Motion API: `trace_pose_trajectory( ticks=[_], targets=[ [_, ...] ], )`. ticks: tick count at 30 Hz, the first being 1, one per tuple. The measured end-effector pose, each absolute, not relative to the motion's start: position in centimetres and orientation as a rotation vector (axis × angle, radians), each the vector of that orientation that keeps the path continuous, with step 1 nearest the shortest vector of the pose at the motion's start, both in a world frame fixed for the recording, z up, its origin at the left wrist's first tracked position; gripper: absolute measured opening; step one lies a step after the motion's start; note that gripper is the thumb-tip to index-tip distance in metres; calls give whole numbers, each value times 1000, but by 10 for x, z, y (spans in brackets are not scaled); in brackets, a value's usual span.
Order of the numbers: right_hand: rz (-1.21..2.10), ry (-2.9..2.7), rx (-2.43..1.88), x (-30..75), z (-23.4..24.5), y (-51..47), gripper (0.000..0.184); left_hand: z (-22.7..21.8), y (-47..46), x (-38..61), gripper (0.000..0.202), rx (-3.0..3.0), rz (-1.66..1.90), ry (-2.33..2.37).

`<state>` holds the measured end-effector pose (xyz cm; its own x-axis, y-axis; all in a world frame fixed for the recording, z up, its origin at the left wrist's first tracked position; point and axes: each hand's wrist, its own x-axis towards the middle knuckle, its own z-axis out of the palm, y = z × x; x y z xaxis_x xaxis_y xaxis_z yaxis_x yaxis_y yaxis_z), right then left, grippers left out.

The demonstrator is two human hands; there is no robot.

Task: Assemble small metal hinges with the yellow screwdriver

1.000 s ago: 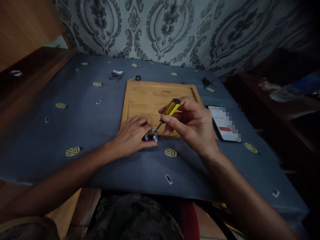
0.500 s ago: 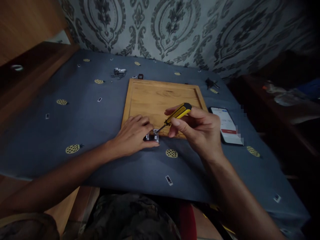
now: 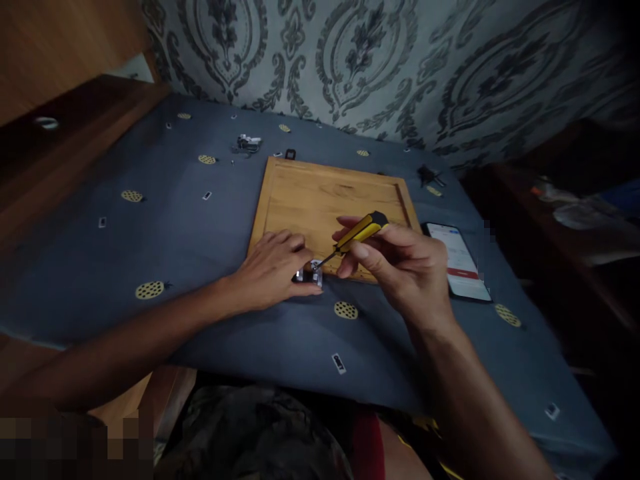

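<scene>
R hand pinching screwdriver, tip @ metal fitting; L hand pinching it @ board edge.

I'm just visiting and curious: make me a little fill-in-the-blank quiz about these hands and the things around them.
1. The right hand holds a screwdriver with a black and ____ handle.
2. The left hand holds a small metal fitting at the near edge of a board made of ____.
3. A phone lies on the person's ____ side of the board.
4. The tablecloth is printed with yellow ____.

Missing words: yellow; wood; right; pineapples.
</scene>
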<state>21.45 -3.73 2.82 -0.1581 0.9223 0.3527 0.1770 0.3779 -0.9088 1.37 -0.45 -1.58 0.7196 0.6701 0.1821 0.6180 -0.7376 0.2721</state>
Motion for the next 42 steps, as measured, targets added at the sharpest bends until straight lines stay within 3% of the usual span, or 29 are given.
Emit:
trace_pose_trajectory(
  ticks=[4,15,39,42],
  targets=[
    [899,-1569,-977,208,29,-35,19,-18,-4,13,42,2728,411,1028],
    [735,-1335,-997,195,25,-38,45,-11,-6,14,43,2701,325,1061],
    [730,-1357,-1069,203,19,-37,45,-13,-5,15,43,2701,364,1054],
    [776,-1382,-1051,206,20,-37,36,-13,-5,15,43,2699,361,1058]
  ],
)
